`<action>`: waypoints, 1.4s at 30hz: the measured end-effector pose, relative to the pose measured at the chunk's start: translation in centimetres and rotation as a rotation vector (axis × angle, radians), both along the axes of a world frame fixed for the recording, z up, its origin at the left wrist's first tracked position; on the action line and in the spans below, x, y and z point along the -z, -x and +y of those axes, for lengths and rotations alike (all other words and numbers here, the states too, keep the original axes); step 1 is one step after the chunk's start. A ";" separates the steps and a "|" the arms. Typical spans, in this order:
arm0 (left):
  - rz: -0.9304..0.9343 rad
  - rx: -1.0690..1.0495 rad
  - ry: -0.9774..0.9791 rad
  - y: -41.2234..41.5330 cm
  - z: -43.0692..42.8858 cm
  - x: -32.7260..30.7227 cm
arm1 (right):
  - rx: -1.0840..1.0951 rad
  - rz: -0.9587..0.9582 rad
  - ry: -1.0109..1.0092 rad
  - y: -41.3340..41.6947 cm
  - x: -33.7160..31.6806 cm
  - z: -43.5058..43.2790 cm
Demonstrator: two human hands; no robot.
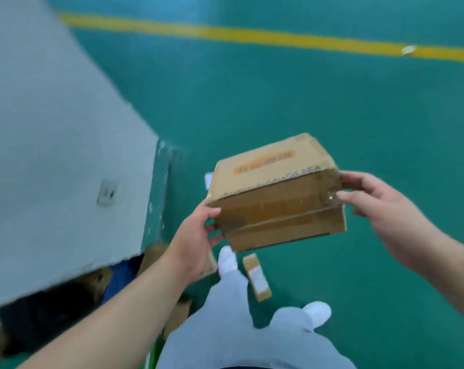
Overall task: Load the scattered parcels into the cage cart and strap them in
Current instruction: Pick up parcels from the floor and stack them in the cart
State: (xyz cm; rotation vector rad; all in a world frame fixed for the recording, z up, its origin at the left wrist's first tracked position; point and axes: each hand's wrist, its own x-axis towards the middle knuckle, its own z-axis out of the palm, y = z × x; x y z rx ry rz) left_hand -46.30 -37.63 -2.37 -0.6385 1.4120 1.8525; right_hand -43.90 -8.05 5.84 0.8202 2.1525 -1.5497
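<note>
Box point(276, 198) is up off the floor point(332, 107), held in front of me between both hands, just right of the grey wall point(52, 129).

Left hand point(196, 235) has the near-left bottom corner: thumb over the front face, fingers curled underneath. Right hand point(380, 203) pinches the right end, thumb on the front face, fingers round the back edge. One hand low, one high on opposite ends. My read is that this stops it twisting or slipping in the carry (it sits a bit tilted, right end higher).

Looks: brown cardboard, orange printed strip on top, clear tape along the top seam and across the front, tape wrinkled and shiny at the right corner. Corners look square, no crushing I can make out, though the frame is blurred.

Cart isn't in view, so I can't tell which way this goes.

More to collect: small parcel point(257, 278) on the floor by my shoes point(228, 259), more cardboard point(177, 315) at the wall's base, lower left. Loading looks far from done, strapping not started.
</note>
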 end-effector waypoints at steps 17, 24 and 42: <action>0.445 0.492 0.051 -13.1 40.9 -18.0 | 0.704 0.493 -0.002 -32.0 -12.6 29.3; 0.584 0.707 -0.015 -23.6 54.5 -19.6 | 0.940 0.471 -0.075 -43.8 -12.1 38.0; 0.527 1.516 -0.031 -40.0 80.0 -15.2 | 2.044 0.212 -0.127 -63.0 -5.8 44.4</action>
